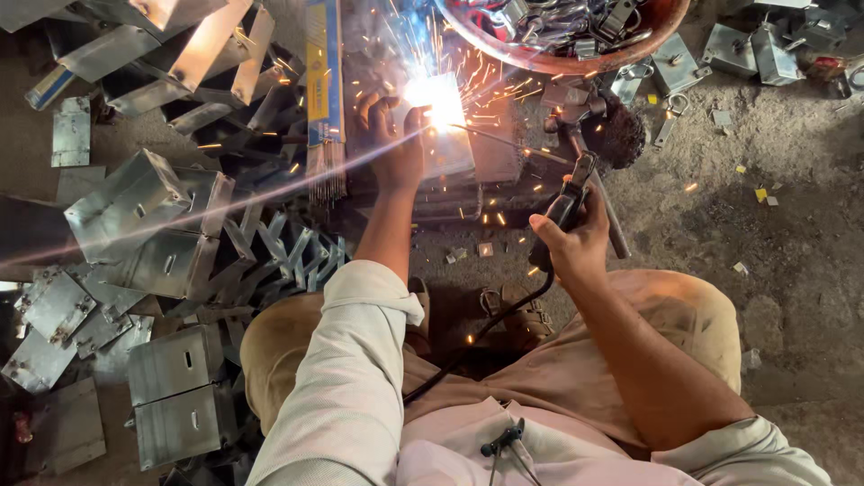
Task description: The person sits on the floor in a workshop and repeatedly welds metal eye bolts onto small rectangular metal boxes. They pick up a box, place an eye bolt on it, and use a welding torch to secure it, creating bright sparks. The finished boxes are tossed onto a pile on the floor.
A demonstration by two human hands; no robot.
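**Supervisor:** Start at the fingers. What do you have?

**Operator:** I see the right hand [576,241] curled fully around the black grip of an electrode holder [569,200]. Its thin welding rod [504,139] runs up and left to a white arc. The left hand [398,144] has its fingers wrapped over the near edge of a small metal box [450,135] and steadies it. The arc burns on the box's top face, just beside the left fingertips, and sparks scatter around it.

**Supervisor:** Where does the box sit?

**Operator:** On a low, dark work block, straight ahead of my knees. A black cable [486,328] drops from the holder down between the legs.

**Supervisor:** And the surroundings?

**Operator:** The floor is bare grey dirt [792,180], littered with small scraps. To my left lies a heap of folded sheet-metal boxes [171,378] and flat plates. A bundle of electrodes in a blue-and-yellow packet [324,81] lies just left of the workpiece. At the top edge, a red basin [540,61] holds metal fittings, with more small boxes [747,45] to its right. I cannot tell whether there are walls; the view shows only ground.
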